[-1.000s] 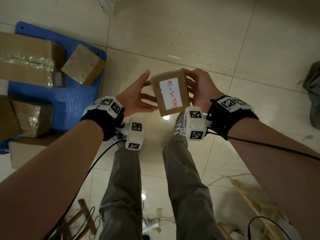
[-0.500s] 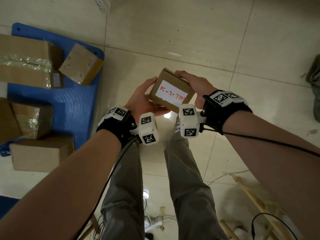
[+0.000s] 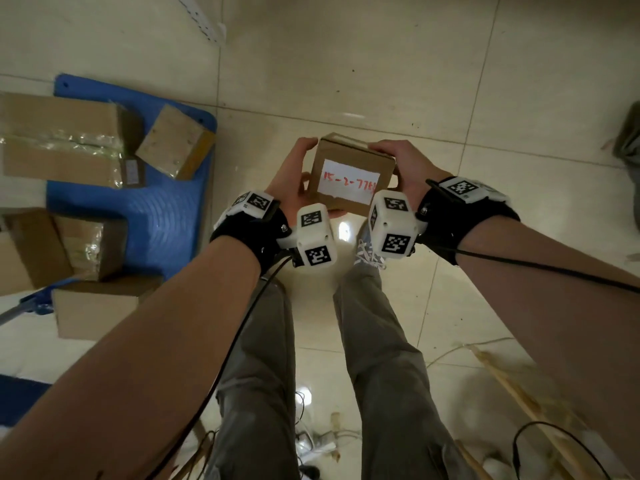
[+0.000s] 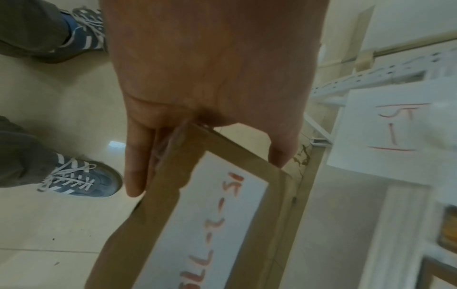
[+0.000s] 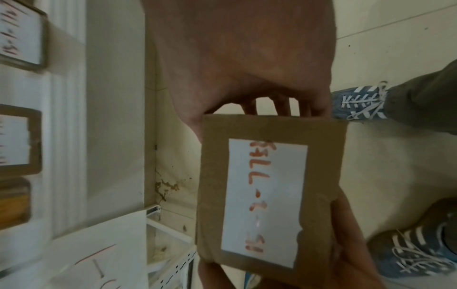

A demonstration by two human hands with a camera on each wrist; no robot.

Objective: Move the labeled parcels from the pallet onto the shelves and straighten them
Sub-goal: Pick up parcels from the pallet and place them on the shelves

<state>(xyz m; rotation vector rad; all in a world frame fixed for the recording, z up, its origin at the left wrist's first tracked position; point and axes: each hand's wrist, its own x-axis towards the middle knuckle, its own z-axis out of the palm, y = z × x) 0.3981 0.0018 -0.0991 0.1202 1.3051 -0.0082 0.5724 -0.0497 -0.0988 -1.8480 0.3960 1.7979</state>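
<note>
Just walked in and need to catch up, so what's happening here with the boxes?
A person is standing on the tiled floor, holding a small cardboard box between both hands, the left hand on one side and the right hand on the other. Its white label, handwritten in red, faces up. More boxes sit on the blue pallet to their left, not yet shelved.

storeroom | blue pallet [image 3: 114,216] with boxes [image 3: 62,140] | labelled shelving [image 4: 371,66]

You wear black wrist straps [image 3: 249,233] carrying white camera blocks [image 3: 316,237] with black square markers, black cables [image 3: 242,327] trailing, grey-green trousers [image 3: 256,375] and blue white-striped sneakers [image 4: 81,181].
</note>
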